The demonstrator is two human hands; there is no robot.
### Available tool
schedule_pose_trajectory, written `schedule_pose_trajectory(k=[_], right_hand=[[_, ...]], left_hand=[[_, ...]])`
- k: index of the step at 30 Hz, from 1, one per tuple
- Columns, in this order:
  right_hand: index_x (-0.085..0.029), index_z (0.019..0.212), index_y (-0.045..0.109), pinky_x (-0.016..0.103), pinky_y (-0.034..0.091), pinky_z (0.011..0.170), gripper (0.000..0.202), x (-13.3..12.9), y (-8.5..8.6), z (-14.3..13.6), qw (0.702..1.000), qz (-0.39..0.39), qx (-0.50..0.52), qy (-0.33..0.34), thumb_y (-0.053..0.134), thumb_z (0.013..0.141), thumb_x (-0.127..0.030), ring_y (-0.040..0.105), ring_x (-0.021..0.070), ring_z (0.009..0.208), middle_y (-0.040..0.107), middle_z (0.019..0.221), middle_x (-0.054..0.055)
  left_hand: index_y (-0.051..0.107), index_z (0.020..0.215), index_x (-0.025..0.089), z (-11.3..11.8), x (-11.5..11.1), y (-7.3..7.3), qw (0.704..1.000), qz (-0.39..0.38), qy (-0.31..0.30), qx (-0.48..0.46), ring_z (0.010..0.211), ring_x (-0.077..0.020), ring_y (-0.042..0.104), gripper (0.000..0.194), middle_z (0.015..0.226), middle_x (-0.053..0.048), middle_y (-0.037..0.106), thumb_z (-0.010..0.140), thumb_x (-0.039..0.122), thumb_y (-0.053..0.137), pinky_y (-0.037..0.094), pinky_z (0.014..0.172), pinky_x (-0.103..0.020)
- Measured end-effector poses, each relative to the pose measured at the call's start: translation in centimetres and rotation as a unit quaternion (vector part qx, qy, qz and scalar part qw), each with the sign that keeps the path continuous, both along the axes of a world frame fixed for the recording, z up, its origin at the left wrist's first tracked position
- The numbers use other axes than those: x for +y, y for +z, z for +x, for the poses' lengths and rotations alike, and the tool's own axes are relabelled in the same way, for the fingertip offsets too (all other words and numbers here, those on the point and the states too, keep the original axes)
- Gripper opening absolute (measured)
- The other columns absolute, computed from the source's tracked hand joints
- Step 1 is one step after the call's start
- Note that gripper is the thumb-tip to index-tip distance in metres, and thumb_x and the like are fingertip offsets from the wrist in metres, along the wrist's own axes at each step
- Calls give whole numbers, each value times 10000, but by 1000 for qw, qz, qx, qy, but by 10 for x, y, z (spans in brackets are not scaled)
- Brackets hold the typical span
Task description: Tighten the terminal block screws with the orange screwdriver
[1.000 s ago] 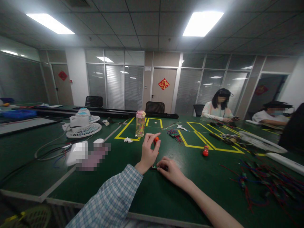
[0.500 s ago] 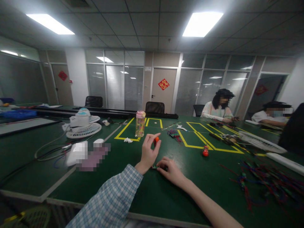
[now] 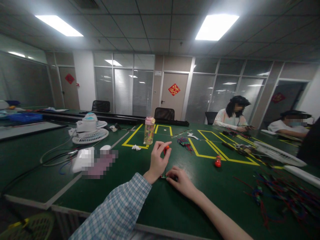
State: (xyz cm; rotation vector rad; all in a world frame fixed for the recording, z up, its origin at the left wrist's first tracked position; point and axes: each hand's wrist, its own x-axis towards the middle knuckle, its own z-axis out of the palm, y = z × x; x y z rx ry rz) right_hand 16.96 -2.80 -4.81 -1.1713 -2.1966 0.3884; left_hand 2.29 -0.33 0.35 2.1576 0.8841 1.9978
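My left hand (image 3: 159, 159), in a plaid sleeve, is closed around the orange-red handle of a screwdriver (image 3: 167, 148). The tool stands upright, its thin shaft running down to a small green circuit board (image 3: 163, 176) on the table. Pressed to the board's right side are the fingers of my right hand (image 3: 180, 180), which rests low on the tabletop and pins the board. A dark bit shows under those fingers, too small to name. Where the screwdriver tip meets the board cannot be made out clearly.
A bottle (image 3: 149, 130) stands beyond my hands. A red-orange object (image 3: 218, 161) lies to the right, near tangled wires with small boards (image 3: 282, 196). White fans (image 3: 90, 130) and a white box (image 3: 83, 159) are left. Two people sit at the right side.
The whole view has shifted slightly, so things appear a little further right. Both hands keep their places at the board; the screwdriver handle looks slightly turned between the left fingers.
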Motion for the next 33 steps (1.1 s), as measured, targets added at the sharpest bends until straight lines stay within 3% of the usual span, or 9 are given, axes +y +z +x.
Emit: schedule_pose_trajectory(k=[3,9,13,18,25,33], right_hand=[[-162,830,692,239,437,673,127,0,1,0,1000,-1,1,0,572,808,-125,561,138,714,586,818,35],[-157,852,692,237,440,666,126,2,-2,0,1000,1,7,3,581,801,-127,560,138,709,584,819,35],[-155,846,693,238,438,657,127,3,-4,1,1000,1,3,6,575,809,-130,558,139,704,588,814,36],[-160,844,695,243,443,680,121,4,-5,1,1000,5,2,4,579,813,-146,565,143,730,590,832,39],[-162,853,696,237,449,676,128,3,-4,1,1000,1,7,5,577,811,-140,574,139,730,587,830,37],[-151,838,703,240,442,664,143,-1,-1,-2,1000,5,11,-1,577,791,-101,578,145,719,601,825,48]], left_hand=[[643,1067,224,0,-1,0,1000,5,8,2,851,-144,542,209,907,-30,508,898,253,523,466,790,-280],[553,1229,197,-1,0,0,999,-11,-39,8,987,-165,561,335,1057,-75,583,956,187,359,464,873,-313],[556,1205,193,1,2,-1,1000,-10,-25,3,952,-172,578,298,1014,-69,612,929,206,445,469,862,-329],[613,1079,204,1,0,-1,1000,1,6,2,867,-155,557,220,914,-34,541,866,234,568,470,797,-291],[570,1182,203,-2,-1,-1,999,-18,-46,10,988,-164,553,317,1050,-69,584,959,182,345,448,879,-311],[623,1067,201,0,-4,1,1000,11,4,3,868,-156,548,205,918,-30,520,884,212,532,450,794,-278]])
